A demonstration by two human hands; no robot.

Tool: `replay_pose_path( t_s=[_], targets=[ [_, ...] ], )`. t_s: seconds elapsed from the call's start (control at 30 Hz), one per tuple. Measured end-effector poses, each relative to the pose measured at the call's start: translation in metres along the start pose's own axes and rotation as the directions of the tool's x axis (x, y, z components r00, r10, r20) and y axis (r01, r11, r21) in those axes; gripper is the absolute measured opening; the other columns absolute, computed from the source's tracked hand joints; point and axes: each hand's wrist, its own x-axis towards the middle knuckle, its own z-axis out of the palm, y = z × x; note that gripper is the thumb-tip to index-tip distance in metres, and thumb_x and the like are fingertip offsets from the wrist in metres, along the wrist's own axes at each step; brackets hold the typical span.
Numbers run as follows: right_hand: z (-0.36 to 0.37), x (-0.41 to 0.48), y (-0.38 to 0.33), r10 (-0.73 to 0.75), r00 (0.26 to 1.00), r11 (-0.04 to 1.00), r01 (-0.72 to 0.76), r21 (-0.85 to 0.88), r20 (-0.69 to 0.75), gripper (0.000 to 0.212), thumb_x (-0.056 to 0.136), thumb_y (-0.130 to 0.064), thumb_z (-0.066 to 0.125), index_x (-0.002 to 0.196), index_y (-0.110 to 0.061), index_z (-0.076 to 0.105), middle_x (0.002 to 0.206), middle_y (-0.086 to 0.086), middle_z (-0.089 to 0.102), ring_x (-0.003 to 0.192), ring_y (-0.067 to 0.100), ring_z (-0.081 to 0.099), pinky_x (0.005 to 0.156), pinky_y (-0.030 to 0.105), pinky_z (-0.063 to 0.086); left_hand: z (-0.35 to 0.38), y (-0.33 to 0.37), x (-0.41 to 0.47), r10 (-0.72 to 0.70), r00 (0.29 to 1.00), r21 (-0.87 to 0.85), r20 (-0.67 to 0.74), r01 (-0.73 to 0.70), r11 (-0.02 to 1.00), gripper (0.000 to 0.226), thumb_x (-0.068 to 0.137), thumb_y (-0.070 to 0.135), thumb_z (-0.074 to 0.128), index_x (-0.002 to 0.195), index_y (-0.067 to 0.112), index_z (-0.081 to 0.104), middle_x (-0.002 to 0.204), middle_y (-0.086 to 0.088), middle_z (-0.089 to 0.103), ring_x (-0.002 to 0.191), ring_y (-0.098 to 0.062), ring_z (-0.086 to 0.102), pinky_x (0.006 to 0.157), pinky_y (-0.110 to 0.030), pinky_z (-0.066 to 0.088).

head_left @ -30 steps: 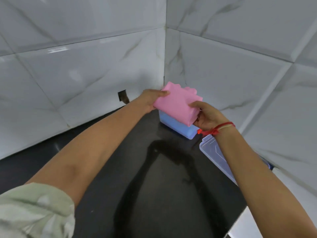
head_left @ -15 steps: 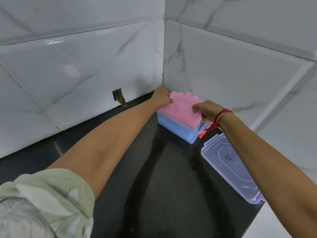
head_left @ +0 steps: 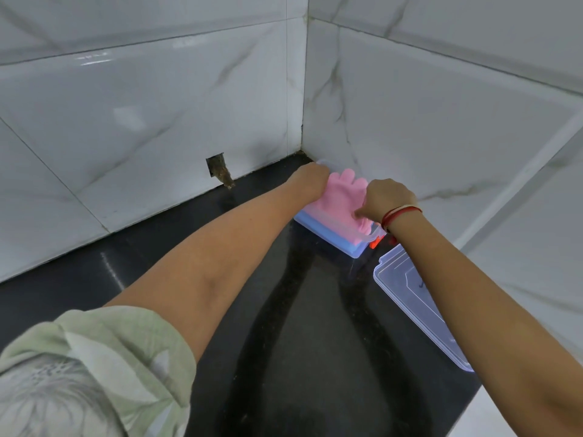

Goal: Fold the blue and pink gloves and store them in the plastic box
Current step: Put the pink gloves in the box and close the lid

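Observation:
The clear plastic box [head_left: 328, 236] stands on the black counter in the corner of the tiled walls. Folded pink gloves [head_left: 342, 197] lie inside it, on top of a blue layer that shows through the box wall. My left hand [head_left: 310, 181] grips the far left edge of the pink gloves. My right hand [head_left: 386, 198] presses down on their right side, fingers curled onto the fabric. A red clasp [head_left: 375, 242] sits on the box's near right corner.
The clear box lid [head_left: 419, 305] lies flat on the black counter [head_left: 284, 342] to the right, partly under my right forearm. White marble-look tiles close the corner on two sides. A small dark hole [head_left: 217, 168] breaks the left wall at counter height.
The pink gloves went from held above the box down into it. Both hands followed them down and now press them in.

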Motion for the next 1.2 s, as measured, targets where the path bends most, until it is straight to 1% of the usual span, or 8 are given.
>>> replay_pose_path(
  t_s=[0.2,0.33,0.47,0.67,0.83,0.97,1.1,1.2],
  targets=[
    [0.002,-0.006,-0.001,0.037,0.999,0.997,-0.037,-0.074,-0.006,0.038,0.079,-0.036,0.067,0.103,-0.008,0.059,0.106,0.012,0.065,0.097,0.030,0.063,0.069,0.031,0.042,0.005,0.002,-0.005,-0.009,1.000,0.125,-0.020,0.011,0.992,0.025,0.094,0.001,0.042,0.114,0.000,0.057,0.121,-0.017,0.056,0.105,-0.031,0.057,0.072,-0.035,0.044],
    [-0.010,-0.015,-0.004,0.064,0.982,0.995,-0.077,-0.063,-0.178,0.052,0.071,-0.043,0.075,0.102,-0.005,0.060,0.104,0.013,0.063,0.096,0.033,0.062,0.066,0.033,0.043,-0.002,-0.004,-0.016,-0.025,0.967,0.154,-0.254,0.066,0.986,0.015,0.091,0.015,0.053,0.104,0.009,0.059,0.103,-0.009,0.063,0.086,-0.026,0.062,0.057,-0.032,0.040],
    [-0.009,-0.015,-0.019,-0.126,0.914,0.991,0.130,-0.017,-0.386,0.041,0.085,-0.031,0.064,0.113,-0.003,0.054,0.114,0.019,0.055,0.103,0.036,0.054,0.076,0.041,0.048,-0.004,-0.001,-0.026,0.179,0.901,0.091,-0.396,-0.155,0.984,0.023,0.091,0.019,0.055,0.111,0.011,0.060,0.106,-0.009,0.060,0.090,-0.024,0.062,0.063,-0.030,0.044],
    [0.018,0.002,-0.020,-0.260,0.966,0.953,0.255,0.165,0.011,0.034,0.094,-0.007,0.039,0.125,-0.002,0.051,0.129,0.020,0.052,0.112,0.036,0.052,0.094,0.041,0.045,0.010,0.015,-0.028,0.100,0.995,-0.062,-0.009,-0.101,0.993,0.027,0.098,0.015,0.038,0.115,0.008,0.058,0.116,-0.012,0.061,0.103,-0.025,0.058,0.087,-0.035,0.045],
    [0.029,0.019,-0.013,-0.223,0.931,0.956,0.150,0.252,0.289,0.052,0.099,-0.014,0.036,0.148,-0.009,0.020,0.149,0.014,0.031,0.130,0.033,0.039,0.113,0.040,0.030,0.005,0.017,-0.022,0.100,0.986,-0.056,0.135,-0.093,0.994,0.028,0.096,0.015,0.043,0.123,0.012,0.049,0.119,-0.009,0.053,0.112,-0.027,0.051,0.097,-0.046,0.044],
    [0.028,0.024,-0.014,-0.167,0.907,0.982,0.118,0.149,0.386,0.048,0.099,-0.018,0.034,0.145,-0.010,0.026,0.145,0.011,0.032,0.131,0.030,0.033,0.115,0.040,0.025,0.007,0.022,-0.019,0.079,0.987,-0.084,0.138,-0.068,0.994,0.024,0.095,0.018,0.048,0.119,0.012,0.047,0.115,-0.011,0.054,0.108,-0.027,0.053,0.095,-0.046,0.046],
    [0.022,-0.001,-0.011,-0.260,0.959,0.888,0.192,0.417,0.110,0.043,0.096,-0.009,0.040,0.139,-0.005,0.037,0.141,0.021,0.040,0.120,0.031,0.044,0.101,0.032,0.035,0.013,0.025,-0.033,0.101,0.994,-0.176,-0.050,-0.108,0.978,0.025,0.093,0.013,0.045,0.115,0.009,0.056,0.113,-0.010,0.058,0.104,-0.025,0.057,0.090,-0.036,0.047],
    [0.025,-0.038,0.004,-0.189,0.940,0.808,0.313,0.498,-0.285,0.049,0.091,-0.008,0.051,0.139,-0.005,0.041,0.149,0.021,0.033,0.139,0.030,0.031,0.112,0.032,0.024,0.022,0.033,-0.071,0.102,0.891,-0.254,-0.442,-0.233,0.939,0.034,0.089,0.015,0.052,0.121,0.009,0.058,0.121,-0.010,0.062,0.112,-0.025,0.056,0.098,-0.034,0.040]
  ],
)
